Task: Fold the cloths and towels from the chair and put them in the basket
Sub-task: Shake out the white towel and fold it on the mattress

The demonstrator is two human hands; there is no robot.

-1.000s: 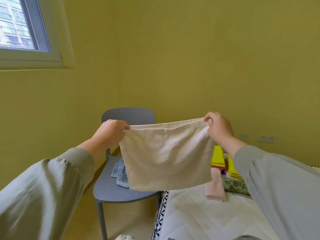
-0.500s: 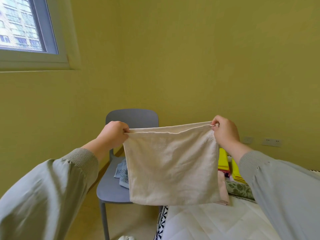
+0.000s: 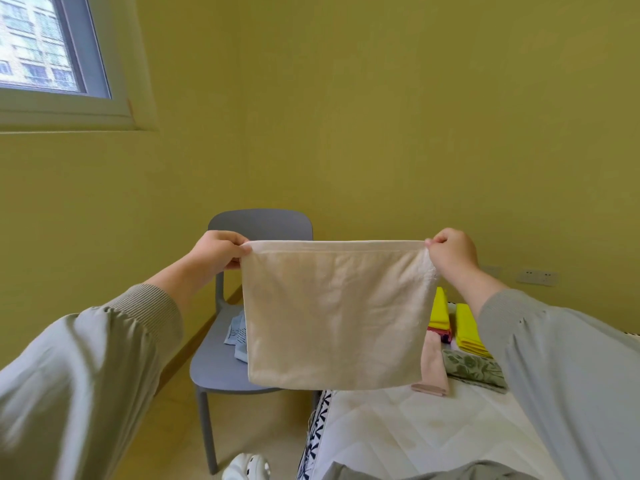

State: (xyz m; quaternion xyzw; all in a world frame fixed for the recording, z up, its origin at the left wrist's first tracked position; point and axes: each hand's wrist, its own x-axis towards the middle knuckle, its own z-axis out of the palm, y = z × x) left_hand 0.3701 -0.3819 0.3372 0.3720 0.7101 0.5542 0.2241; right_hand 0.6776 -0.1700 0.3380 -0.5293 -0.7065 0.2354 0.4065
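Observation:
A cream cloth (image 3: 336, 313) hangs doubled in the air in front of me, its top edge pulled taut. My left hand (image 3: 216, 251) pinches its upper left corner and my right hand (image 3: 452, 252) pinches its upper right corner. Behind the cloth stands a grey chair (image 3: 221, 368) with a pale blue patterned cloth (image 3: 237, 336) lying on its seat, partly hidden. No basket is in view.
A white quilted mattress (image 3: 415, 431) lies at the lower right. On it are folded yellow cloths (image 3: 465, 329), a folded pink cloth (image 3: 433, 370) and a green patterned cloth (image 3: 474, 370). A white shoe (image 3: 247, 467) sits on the floor by the chair. A window (image 3: 45, 53) is at upper left.
My hands have moved apart and pulled the cloth's top edge straight and level. The cloth now hangs flatter and wider than before.

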